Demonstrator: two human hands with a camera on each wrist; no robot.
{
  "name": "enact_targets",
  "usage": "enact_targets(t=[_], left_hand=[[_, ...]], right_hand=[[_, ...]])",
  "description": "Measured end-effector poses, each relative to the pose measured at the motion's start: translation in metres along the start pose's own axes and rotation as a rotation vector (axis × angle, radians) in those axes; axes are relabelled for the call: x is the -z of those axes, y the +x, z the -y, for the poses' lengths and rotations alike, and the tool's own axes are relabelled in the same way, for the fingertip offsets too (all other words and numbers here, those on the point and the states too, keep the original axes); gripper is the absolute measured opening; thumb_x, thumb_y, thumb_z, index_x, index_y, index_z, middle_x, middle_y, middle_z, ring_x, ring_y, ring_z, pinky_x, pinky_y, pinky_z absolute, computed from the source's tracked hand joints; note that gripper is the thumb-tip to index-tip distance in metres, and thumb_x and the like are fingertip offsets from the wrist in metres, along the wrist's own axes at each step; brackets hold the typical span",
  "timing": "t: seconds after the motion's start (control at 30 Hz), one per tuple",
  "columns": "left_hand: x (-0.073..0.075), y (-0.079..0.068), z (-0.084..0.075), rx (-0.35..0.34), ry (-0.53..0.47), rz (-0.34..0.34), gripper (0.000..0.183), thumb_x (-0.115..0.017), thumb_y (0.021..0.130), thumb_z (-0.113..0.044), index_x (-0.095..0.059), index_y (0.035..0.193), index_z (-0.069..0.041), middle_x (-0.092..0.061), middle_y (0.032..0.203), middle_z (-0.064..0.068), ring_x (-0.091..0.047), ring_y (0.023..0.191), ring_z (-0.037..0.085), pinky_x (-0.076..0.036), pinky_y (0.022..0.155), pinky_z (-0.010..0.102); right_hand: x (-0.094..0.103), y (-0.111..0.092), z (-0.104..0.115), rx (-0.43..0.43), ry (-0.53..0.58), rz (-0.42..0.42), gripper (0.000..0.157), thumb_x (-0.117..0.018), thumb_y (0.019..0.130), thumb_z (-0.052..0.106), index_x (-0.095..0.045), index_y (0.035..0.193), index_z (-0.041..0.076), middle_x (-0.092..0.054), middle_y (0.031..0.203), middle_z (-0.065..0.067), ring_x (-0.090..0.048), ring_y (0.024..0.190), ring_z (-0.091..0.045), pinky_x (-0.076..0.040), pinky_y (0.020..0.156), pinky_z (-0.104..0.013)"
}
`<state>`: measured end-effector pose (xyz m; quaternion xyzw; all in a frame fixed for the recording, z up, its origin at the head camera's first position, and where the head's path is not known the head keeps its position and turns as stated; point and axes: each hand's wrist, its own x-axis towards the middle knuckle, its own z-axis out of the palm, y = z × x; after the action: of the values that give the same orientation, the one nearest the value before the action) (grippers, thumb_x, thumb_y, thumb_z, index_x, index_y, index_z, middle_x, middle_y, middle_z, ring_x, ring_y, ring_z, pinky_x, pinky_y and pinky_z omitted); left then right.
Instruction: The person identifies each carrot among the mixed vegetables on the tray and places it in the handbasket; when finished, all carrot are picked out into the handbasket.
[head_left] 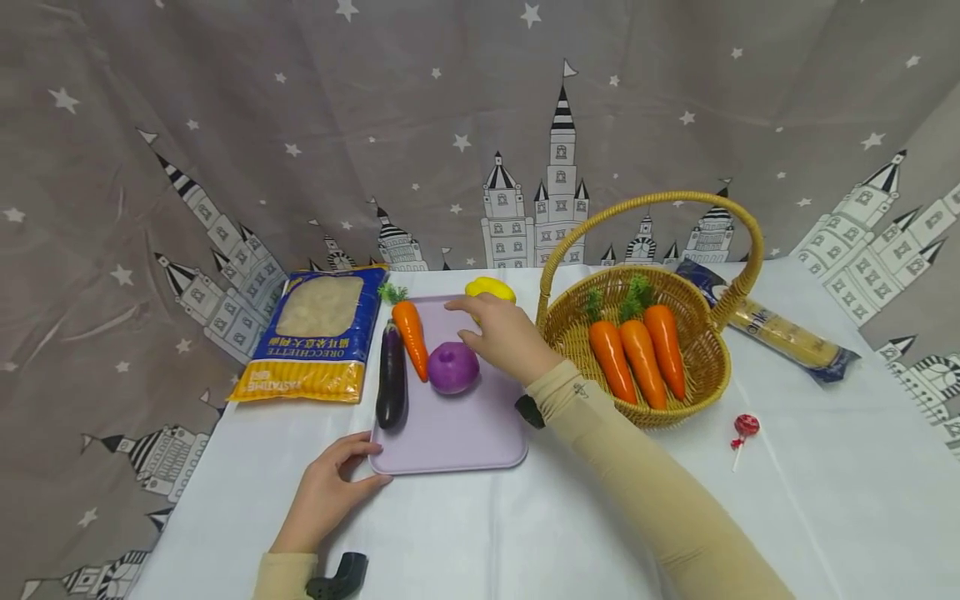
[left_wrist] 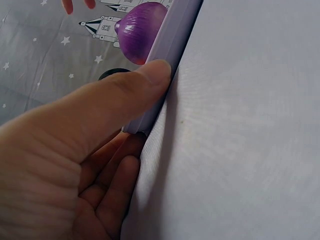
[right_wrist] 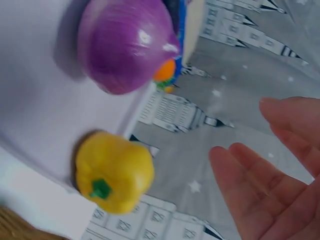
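At the near left corner of a lilac tray (head_left: 457, 442), my left hand (head_left: 330, 483) grips the rim, thumb on the front edge and fingers at the side. In the left wrist view its thumb (left_wrist: 155, 72) presses the tray's edge. My right hand (head_left: 506, 329) hovers over the tray's far right part with nothing in its spread fingers. Just beyond it a yellow bell pepper (right_wrist: 115, 172), partly covered by that hand in the head view, sits at the tray's corner. A purple onion (head_left: 453, 367), a carrot (head_left: 410, 333) and an eggplant (head_left: 392, 379) lie on the tray.
A wicker basket (head_left: 708, 392) with a tall handle holds several carrots (head_left: 641, 358), right of the tray. Behind it lies a pack of long pasta (head_left: 787, 333); a red lollipop (head_left: 746, 426) is nearer. An orecchiette bag (head_left: 311, 333) lies left. A castle-print curtain (head_left: 420, 108) hangs behind.
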<state>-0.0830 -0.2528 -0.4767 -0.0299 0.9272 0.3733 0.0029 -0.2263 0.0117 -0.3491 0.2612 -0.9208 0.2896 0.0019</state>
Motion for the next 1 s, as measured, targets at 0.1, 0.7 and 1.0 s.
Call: enact_targets(t=[0.1,0.7,1.0], left_hand=[[0.0,0.0,0.0,0.004,-0.003,-0.001,0.043,-0.086,0.071,-0.016,-0.069,0.11,-0.008,-0.057,0.132,0.012,-0.048,0.127,0.033,-0.04,0.108,0.045],[-0.001,-0.001,0.003,-0.005,-0.011,-0.006,0.043,-0.087,0.07,-0.016,-0.07,0.109,-0.009,-0.058,0.131,0.01,-0.049,0.126,0.032,-0.041,0.107,0.044],[-0.001,0.0,0.001,0.021,-0.01,0.0,0.043,-0.087,0.07,-0.017,-0.07,0.109,-0.01,-0.058,0.132,0.01,-0.049,0.126,0.03,-0.042,0.106,0.041]], right_hand=[[-0.01,0.012,-0.003,0.006,-0.003,0.016,0.042,-0.065,0.092,0.015,-0.058,0.133,0.017,-0.06,0.13,-0.005,-0.057,0.115,-0.022,-0.048,0.1,-0.035],[-0.052,0.056,-0.019,-0.001,0.114,0.094,0.046,-0.066,0.092,0.021,-0.054,0.137,0.018,-0.062,0.123,-0.009,-0.06,0.107,-0.023,-0.053,0.092,-0.032],[-0.07,0.069,-0.017,-0.035,0.163,0.187,0.05,-0.068,0.089,0.019,-0.054,0.137,0.017,-0.062,0.127,-0.007,-0.058,0.112,-0.023,-0.052,0.091,-0.032]])
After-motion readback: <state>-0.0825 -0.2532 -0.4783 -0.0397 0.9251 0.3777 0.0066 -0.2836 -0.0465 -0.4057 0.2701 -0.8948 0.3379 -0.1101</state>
